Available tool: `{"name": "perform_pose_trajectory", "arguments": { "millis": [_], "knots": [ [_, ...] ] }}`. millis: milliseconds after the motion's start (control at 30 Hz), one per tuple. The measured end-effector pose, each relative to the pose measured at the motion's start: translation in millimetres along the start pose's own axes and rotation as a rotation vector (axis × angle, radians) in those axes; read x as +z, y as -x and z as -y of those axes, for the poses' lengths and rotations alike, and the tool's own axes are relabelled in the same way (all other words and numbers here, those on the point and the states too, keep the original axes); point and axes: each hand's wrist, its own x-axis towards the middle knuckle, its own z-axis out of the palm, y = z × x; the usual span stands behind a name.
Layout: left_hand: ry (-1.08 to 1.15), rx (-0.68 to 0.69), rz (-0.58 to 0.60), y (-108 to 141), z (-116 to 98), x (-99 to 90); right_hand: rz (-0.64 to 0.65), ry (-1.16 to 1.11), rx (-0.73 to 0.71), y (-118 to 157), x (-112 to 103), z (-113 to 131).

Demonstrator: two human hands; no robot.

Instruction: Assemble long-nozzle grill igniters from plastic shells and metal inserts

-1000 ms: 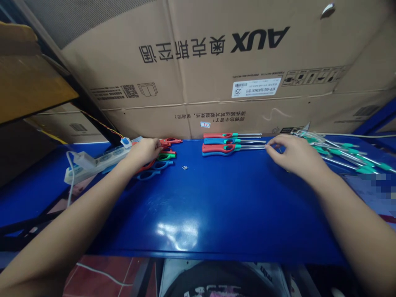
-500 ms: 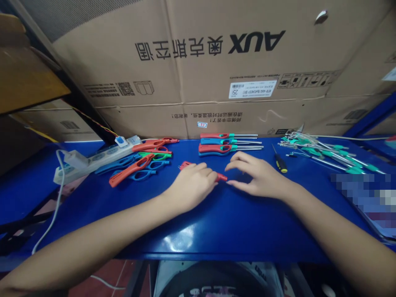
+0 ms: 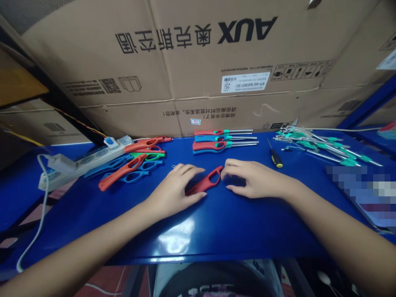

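A red lighter handle shell [image 3: 206, 181] with a finger loop lies slanted on the blue tabletop between my hands. My left hand [image 3: 176, 187] is over its rear end, thumb and fingers spread apart on either side of the shell; the palm hides that end. At the loop's far tip is my right hand [image 3: 247, 177], fingers curled but thumb apart; the fingertips are at or very near the tip, and contact is hard to tell. A thin pale wire end [image 3: 174, 166] shows behind my left knuckles.
Loose red, blue and green lighter shells [image 3: 123, 171] lie left, beside a power strip [image 3: 89, 161]. Several lighters with metal tubes [image 3: 213, 145] are stacked at the back. To the right are a screwdriver [image 3: 274, 156], a pile of metal tubes with green parts [image 3: 324, 146], and a cardboard box [image 3: 185, 82] behind.
The red shell has turned, its loop tip now pointing up and right. My left hand has loosened from a closed grasp and spread its fingers. My right hand has come nearer the tip.
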Motion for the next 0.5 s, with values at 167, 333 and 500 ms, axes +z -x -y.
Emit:
{"name": "perform_pose_trajectory", "arguments": {
  "millis": [167, 333, 500],
  "knots": [
    [0.079, -0.129, 0.006, 11, 11, 4.6, -0.039, 0.094, -0.013, -8, 16, 6],
    [0.08, -0.064, 0.045, 14, 8, 11.8, 0.01, 0.123, -0.026, -13, 25, 2],
    [0.123, -0.027, 0.007, 15, 11, 13.9, 0.048, 0.094, 0.005, -14, 22, 3]
  ]
}}
